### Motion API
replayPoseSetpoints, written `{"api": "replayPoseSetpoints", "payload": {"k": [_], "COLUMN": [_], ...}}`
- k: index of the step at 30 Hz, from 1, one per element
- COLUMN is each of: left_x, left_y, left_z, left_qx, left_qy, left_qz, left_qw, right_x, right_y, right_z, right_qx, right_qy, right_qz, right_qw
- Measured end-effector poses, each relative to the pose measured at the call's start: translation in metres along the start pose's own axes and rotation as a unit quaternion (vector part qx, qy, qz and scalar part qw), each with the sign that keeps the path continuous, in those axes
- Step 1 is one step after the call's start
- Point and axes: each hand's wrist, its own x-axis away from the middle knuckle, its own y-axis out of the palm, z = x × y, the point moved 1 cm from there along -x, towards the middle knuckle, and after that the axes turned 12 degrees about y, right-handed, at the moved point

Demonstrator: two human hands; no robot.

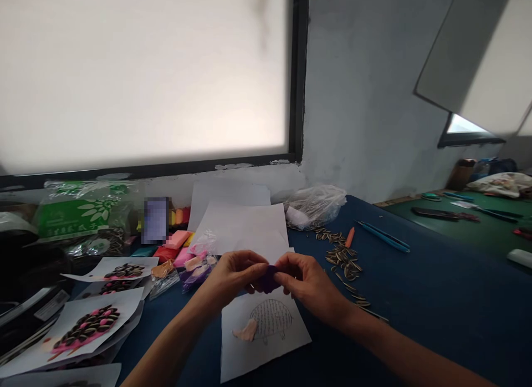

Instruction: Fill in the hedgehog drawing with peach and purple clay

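Between my fingertips is a small piece of dark purple modelling clay [268, 280]. My left hand [240, 271] pinches it from one side, and my right hand [302, 277] pinches the other. Both are raised over a sheet of paper [236, 365] bearing a pencil drawing of a hedgehog-like animal [273, 319]. Its pointed head is covered with peach clay [247, 330], while the rounded body shows only pencil marks. Striped sunflower seeds [344, 262] lie scattered to the right of my right hand.
Opened clay packets [198, 268] and wrapped coloured clay blocks [177, 240] lie left. Printed hedgehog pictures [89, 329] overlap at front left. White paper [245, 226] lies behind my hands. An orange crayon-like stick [350, 237], blue tweezers [384, 235] and a clear plastic bag [318, 204] are farther right.
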Motion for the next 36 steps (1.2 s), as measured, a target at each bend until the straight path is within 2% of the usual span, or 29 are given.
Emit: {"api": "replayPoseSetpoints", "payload": {"k": [4,10,17,25,30,36], "left_x": [-0.001,-0.002,-0.002,-0.003,-0.002,-0.003], "left_y": [0.001,0.000,0.000,-0.001,0.000,0.001], "left_z": [0.000,-0.005,-0.005,-0.009,-0.004,-0.011], "left_qx": [0.003,-0.008,-0.003,0.003,0.016,0.018], "left_qy": [-0.002,-0.004,-0.012,-0.009,-0.007,-0.004], "left_qz": [-0.034,0.004,0.002,0.032,0.020,0.016], "left_qw": [0.999,1.000,1.000,0.999,1.000,1.000], "right_x": [0.001,0.001,0.000,0.002,0.002,0.002], "right_y": [0.001,0.001,-0.001,-0.001,0.000,0.000], "right_z": [-0.001,0.001,0.000,-0.003,-0.002,0.000], "right_qx": [-0.002,0.014,0.030,0.060,0.059,0.042], "right_qy": [-0.018,-0.029,-0.040,-0.026,-0.025,-0.012], "right_qz": [-0.012,0.035,0.028,0.047,0.035,0.036], "right_qw": [1.000,0.999,0.998,0.997,0.997,0.998]}}
